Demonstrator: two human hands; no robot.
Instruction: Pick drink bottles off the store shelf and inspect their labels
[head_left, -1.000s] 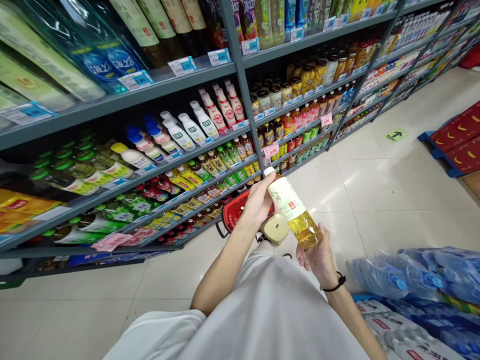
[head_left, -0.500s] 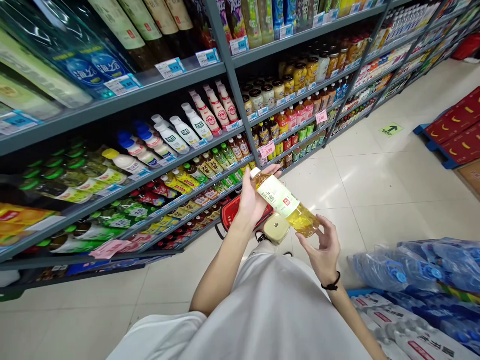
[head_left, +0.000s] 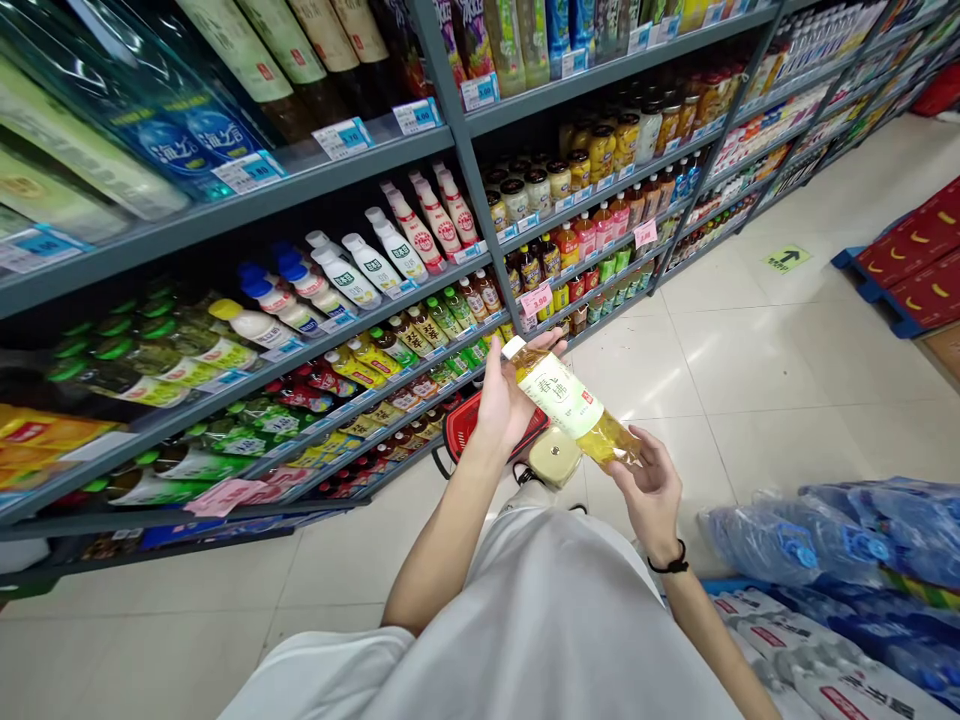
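Note:
A drink bottle with a white cap, a pale green label and yellow liquid lies tilted between my two hands, its cap toward the shelves. My left hand holds it near the neck, with the thumb on the near side and the fingers partly hidden behind it. At the other end, my right hand has its thumb and fingers closed round the base. A black band circles my right wrist. The label's large characters and small red mark face up toward me.
Grey shelving full of bottles and jars runs along the left and far side. Below my hands are a red basket and a cream-coloured bag. Wrapped water bottles are stacked at right, red boxes beyond.
The bottle has turned a little about its long axis, bringing the label's characters into fuller view and its red mark toward the far edge. My right fingers have shifted round the base.

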